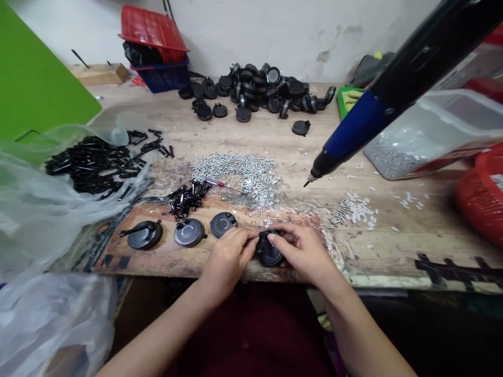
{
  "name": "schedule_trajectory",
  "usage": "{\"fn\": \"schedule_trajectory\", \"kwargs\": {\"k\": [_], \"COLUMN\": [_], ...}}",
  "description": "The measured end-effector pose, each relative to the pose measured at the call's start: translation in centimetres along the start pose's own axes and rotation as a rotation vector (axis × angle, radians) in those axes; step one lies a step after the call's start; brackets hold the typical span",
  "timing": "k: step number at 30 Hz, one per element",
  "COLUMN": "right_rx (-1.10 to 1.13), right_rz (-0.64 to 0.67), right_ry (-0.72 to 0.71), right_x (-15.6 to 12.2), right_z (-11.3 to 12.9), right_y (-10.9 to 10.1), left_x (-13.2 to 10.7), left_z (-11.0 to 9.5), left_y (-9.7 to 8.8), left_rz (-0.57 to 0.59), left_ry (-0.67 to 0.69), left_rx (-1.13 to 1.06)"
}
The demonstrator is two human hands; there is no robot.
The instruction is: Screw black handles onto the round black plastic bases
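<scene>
Both my hands work together at the front edge of the bench. My left hand (228,256) and my right hand (302,251) grip a black round disc fitting (269,251) between them, and my fingers hide much of its top. To the left on the worn brown board (165,262) lie several similar discs, the closest (223,224) just beyond my left hand. One of them, farther left, has a black arm attached (143,235).
Loose silver screws (236,170) lie beyond the board, with a red-handled screwdriver (226,185) among them. A blue-and-black electric screwdriver (353,123) hangs at right. Black parts (90,162) lie on plastic sheeting at left, and a heap of finished black discs (251,86) stands at the back.
</scene>
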State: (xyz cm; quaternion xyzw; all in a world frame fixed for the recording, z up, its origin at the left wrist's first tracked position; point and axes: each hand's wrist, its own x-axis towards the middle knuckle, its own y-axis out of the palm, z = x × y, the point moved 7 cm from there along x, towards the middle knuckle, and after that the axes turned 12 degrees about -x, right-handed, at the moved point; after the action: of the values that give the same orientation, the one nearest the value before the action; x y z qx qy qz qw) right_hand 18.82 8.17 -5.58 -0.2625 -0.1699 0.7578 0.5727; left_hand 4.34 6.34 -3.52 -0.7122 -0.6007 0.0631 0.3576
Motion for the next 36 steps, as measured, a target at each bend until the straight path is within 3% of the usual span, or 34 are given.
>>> {"fn": "schedule_trajectory", "kwargs": {"k": [4,10,15,19,23,28,36], "right_rx": [-0.249,-0.484,-0.534,-0.38,-0.151,0.246,0.561], "right_rz": [0.0,-0.084,-0.124,-0.194,-0.167,-0.09,-0.104], "right_ry": [-0.02,-0.044,-0.05,-0.074,-0.006,0.104,0.046], "right_x": [0.8,0.9,0.5,-0.1,-0.5,-1.3,-2.1], "right_z": [0.8,2.2,2.3,1.9,-0.4,-3.4,-4.4], "right_y": [0.1,-0.9,-1.7,-3.1,-3.8,-3.0,-2.6], "left_x": [-0.2,-0.6,-0.7,-0.6,-0.3,1.2,3.4], "left_z": [1.2,1.5,1.5,1.3,1.3,1.4,0.8], "left_y": [1.0,0.8,0.6,0.6,0.4,1.0,3.1], "left_rz": [0.001,-0.036,-0.042,-0.019,-0.004,0.085,0.241], "left_ry": [-0.121,-0.158,-0.168,-0.159,-0.146,-0.153,-0.075], "left_rx": [0.0,0.005,0.014,0.013,0.007,0.048,0.276]}}
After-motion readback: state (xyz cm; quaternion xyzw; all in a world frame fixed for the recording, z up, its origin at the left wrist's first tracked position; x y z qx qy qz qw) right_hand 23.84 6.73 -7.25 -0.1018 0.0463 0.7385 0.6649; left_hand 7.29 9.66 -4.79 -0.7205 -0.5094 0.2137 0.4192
